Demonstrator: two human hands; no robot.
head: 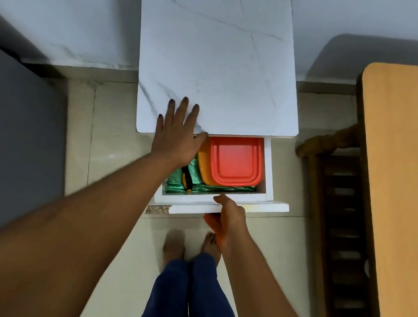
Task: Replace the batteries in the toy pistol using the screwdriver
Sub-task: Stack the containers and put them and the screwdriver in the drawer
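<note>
- left hand (pixel 177 133) is laid flat, fingers apart, on the white cabinet top (pixel 218 58).
- drawer front (pixel 222 205) is gripped by the right hand (pixel 226 217).
- a red-lidded container (pixel 233 159) is seen inside.

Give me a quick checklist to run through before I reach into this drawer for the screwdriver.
1. Drawer open far enough to reach in: ok, its contents show.
2. Right hand holds the drawer front: ok, thumb over the top edge, fingers underneath.
3. Left hand free to reach: ok, it lies flat on the cabinet top, holding nothing.
4. Black and yellow tool within reach: ok, it lies on the green bags just below the left wrist.
5. That tool is the screwdriver: cannot tell, the forearm covers part of it.
6. Toy pistol and batteries located: not ok, not visible; the red-lidded container is closed.
</note>
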